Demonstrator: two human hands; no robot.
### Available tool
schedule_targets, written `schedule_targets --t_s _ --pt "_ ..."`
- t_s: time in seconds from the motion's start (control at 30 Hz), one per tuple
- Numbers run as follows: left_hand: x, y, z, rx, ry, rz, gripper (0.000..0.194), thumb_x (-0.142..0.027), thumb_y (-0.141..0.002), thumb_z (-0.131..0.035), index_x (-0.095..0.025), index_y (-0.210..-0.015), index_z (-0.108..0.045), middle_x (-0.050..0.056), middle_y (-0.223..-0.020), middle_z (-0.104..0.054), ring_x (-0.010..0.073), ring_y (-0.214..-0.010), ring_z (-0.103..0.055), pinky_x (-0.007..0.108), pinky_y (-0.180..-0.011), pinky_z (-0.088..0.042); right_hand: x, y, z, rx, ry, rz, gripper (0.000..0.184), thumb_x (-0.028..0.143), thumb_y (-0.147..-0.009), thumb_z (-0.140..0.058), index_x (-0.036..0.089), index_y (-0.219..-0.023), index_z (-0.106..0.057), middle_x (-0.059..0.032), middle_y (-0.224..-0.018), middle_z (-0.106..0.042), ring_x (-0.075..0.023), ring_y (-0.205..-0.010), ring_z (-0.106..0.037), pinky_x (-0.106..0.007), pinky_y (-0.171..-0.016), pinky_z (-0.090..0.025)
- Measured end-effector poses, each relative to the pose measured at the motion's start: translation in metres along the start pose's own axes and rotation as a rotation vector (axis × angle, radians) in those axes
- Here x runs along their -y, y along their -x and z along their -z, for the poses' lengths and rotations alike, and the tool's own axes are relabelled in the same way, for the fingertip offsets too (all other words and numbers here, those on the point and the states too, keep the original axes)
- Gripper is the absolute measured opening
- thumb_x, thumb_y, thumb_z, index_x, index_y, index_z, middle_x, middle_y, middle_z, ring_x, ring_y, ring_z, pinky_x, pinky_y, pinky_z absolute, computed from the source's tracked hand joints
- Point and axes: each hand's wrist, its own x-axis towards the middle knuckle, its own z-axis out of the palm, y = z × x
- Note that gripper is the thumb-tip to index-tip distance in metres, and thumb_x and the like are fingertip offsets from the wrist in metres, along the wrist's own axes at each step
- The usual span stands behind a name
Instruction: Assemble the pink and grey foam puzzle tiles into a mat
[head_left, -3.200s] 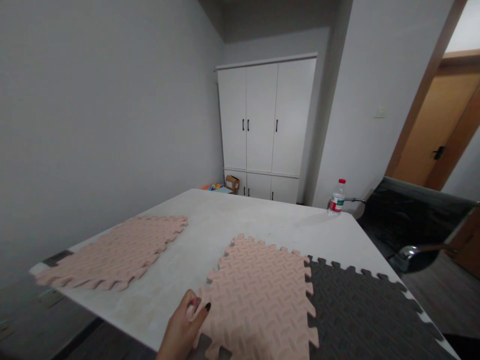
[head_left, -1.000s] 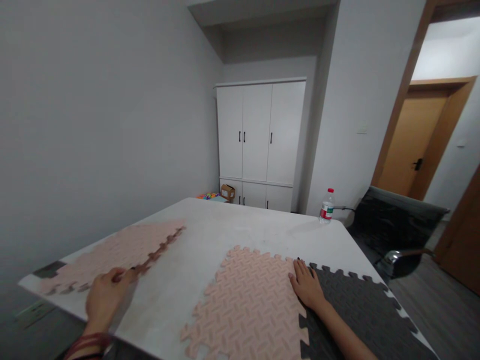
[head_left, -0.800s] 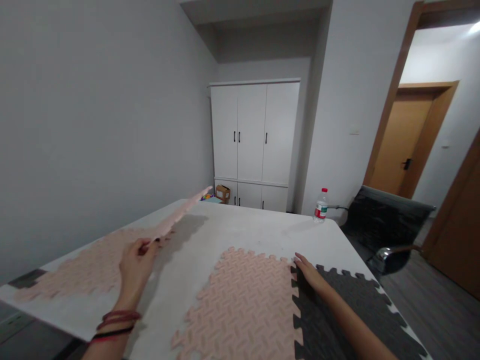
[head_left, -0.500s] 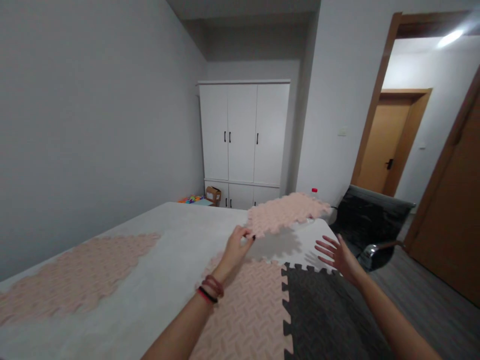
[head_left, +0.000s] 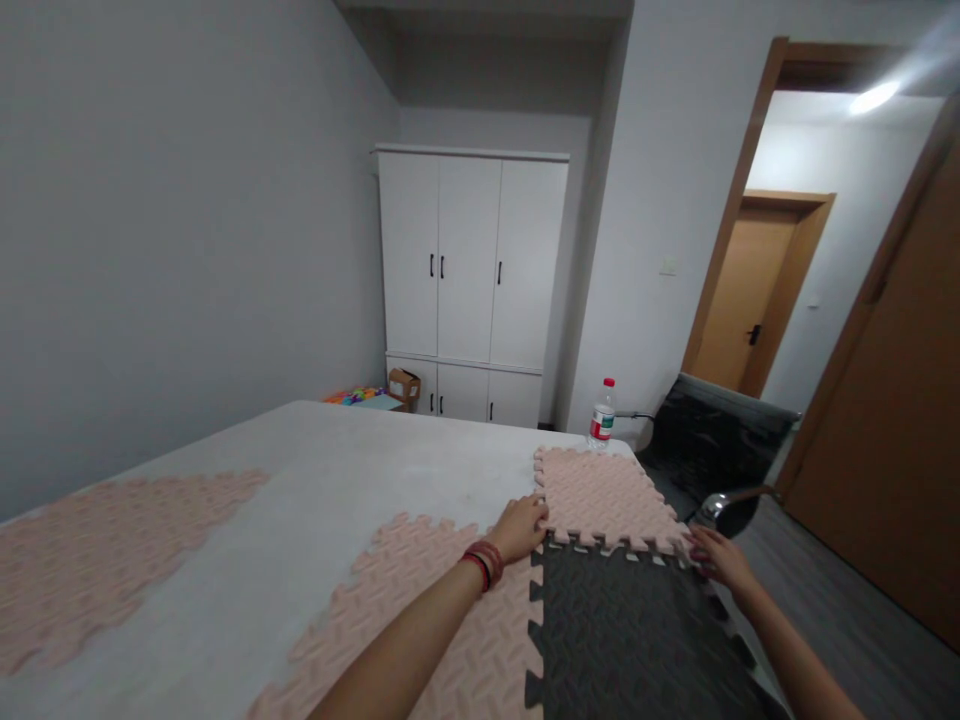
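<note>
A pink foam puzzle mat (head_left: 606, 497) lies on the white table (head_left: 360, 470), set against the far edge of a dark grey mat (head_left: 630, 630). My left hand (head_left: 520, 526) grips the pink mat's near left corner. At its near right corner my right hand (head_left: 716, 560) holds the edge. Another pink mat (head_left: 427, 610) lies left of the grey one, interlocked with it. Far left on the table sits a further pink mat (head_left: 112, 550).
A water bottle (head_left: 601, 413) stands at the table's far right corner. A black office chair (head_left: 712, 450) is beside the table on the right. White cupboards (head_left: 469, 285) line the back wall, and a wooden door (head_left: 892, 400) stands open at right.
My left hand lifted a pink mat off the left pile, carried it across the table and laid it beyond the grey mat. My right hand left the seam and came to the mat's right corner.
</note>
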Motion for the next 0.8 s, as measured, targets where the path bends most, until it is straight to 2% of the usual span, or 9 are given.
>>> schedule_targets --t_s 0.1,0.2,0.27,0.37,0.53,0.6,0.67,0.73,0.8 --pt "0.003 0.002 -0.005 0.026 -0.030 0.011 0.024 -0.035 -0.087 -0.053 -0.015 -0.099 -0.059 0.005 -0.104 -0.060 0.0185 -0.096 -0.057 0.041 -0.085 -0.046 -0.014 -0.001 -0.014 -0.088 0.146 0.084 0.050 0.053 -0.066 -0.054 0.017 -0.101 -0.056 -0.0133 -0.093 -0.064 -0.0318 -0.092 -0.060 -0.046 -0.085 -0.043" --pt "0.002 0.001 -0.011 0.016 -0.064 0.038 0.026 -0.037 -0.088 -0.051 -0.015 -0.097 -0.058 0.005 -0.103 -0.059 0.0189 -0.097 -0.055 0.042 -0.087 -0.044 -0.022 0.004 -0.026 -0.194 0.456 0.229 0.052 0.055 -0.074 -0.044 0.019 -0.111 -0.053 -0.0111 -0.096 -0.063 -0.0297 -0.092 -0.059 -0.043 -0.082 -0.042" --pt "0.001 0.000 -0.015 0.010 -0.085 0.041 0.028 -0.040 -0.087 -0.050 -0.015 -0.097 -0.058 0.005 -0.103 -0.059 0.0194 -0.098 -0.054 0.042 -0.088 -0.043 -0.023 0.009 -0.032 -0.211 0.656 0.299 0.048 0.053 -0.079 -0.036 0.020 -0.110 -0.053 -0.0101 -0.100 -0.063 -0.0266 -0.090 -0.060 -0.038 -0.076 -0.043" --pt "-0.003 -0.002 -0.019 0.006 -0.120 0.034 0.031 -0.041 -0.086 -0.052 -0.015 -0.101 -0.056 0.006 -0.108 -0.056 0.0206 -0.101 -0.052 0.042 -0.088 -0.041 -0.023 0.014 -0.036 -0.212 0.820 0.362 0.041 0.047 -0.084 -0.030 0.021 -0.105 -0.054 -0.0098 -0.106 -0.060 -0.0236 -0.090 -0.059 -0.034 -0.074 -0.043" --pt "-0.013 -0.003 -0.020 -0.018 -0.176 0.023 0.038 -0.036 -0.085 -0.051 -0.013 -0.115 -0.050 0.014 -0.118 -0.051 0.0268 -0.109 -0.046 0.046 -0.092 -0.035 -0.018 0.013 -0.037 -0.282 1.045 0.441 0.040 0.040 -0.087 -0.033 0.017 -0.113 -0.053 -0.0137 -0.108 -0.055 -0.0253 -0.098 -0.055 -0.036 -0.079 -0.042" --pt "-0.018 -0.003 -0.019 -0.017 -0.179 -0.029 0.038 -0.029 -0.086 -0.048 -0.015 -0.121 -0.046 0.015 -0.122 -0.048 0.0279 -0.113 -0.043 0.045 -0.095 -0.032 -0.011 0.010 -0.038 -0.273 1.115 0.452 0.040 0.038 -0.086 -0.036 0.018 -0.117 -0.053 -0.0148 -0.114 -0.052 -0.0275 -0.105 -0.051 -0.038 -0.080 -0.042" --pt "-0.023 -0.003 -0.019 0.012 -0.170 -0.121 0.037 -0.022 -0.086 -0.045 -0.025 -0.123 -0.046 0.010 -0.125 -0.049 0.0250 -0.114 -0.044 0.043 -0.096 -0.031 -0.001 0.007 -0.041 -0.224 1.146 0.440 0.041 0.034 -0.084 -0.040 0.019 -0.121 -0.051 -0.0155 -0.125 -0.046 -0.0288 -0.112 -0.047 -0.040 -0.084 -0.042" --pt "-0.027 -0.005 -0.021 0.058 -0.157 -0.212 0.039 -0.019 -0.086 -0.044 -0.034 -0.121 -0.049 0.004 -0.121 -0.052 0.0218 -0.110 -0.047 0.038 -0.093 -0.034 0.009 0.005 -0.051 -0.151 1.131 0.427 0.046 0.033 -0.084 -0.041 0.018 -0.128 -0.046 -0.0159 -0.137 -0.036 -0.0285 -0.121 -0.040 -0.041 -0.091 -0.039" --pt "-0.029 -0.007 -0.023 0.094 -0.147 -0.265 0.040 -0.018 -0.084 -0.044 -0.036 -0.120 -0.051 0.003 -0.115 -0.056 0.0217 -0.106 -0.049 0.036 -0.088 -0.038 0.015 0.005 -0.066 -0.073 1.091 0.412 0.054 0.040 -0.086 -0.038 0.019 -0.135 -0.037 -0.0147 -0.145 -0.025 -0.0282 -0.129 -0.030 -0.045 -0.099 -0.032"
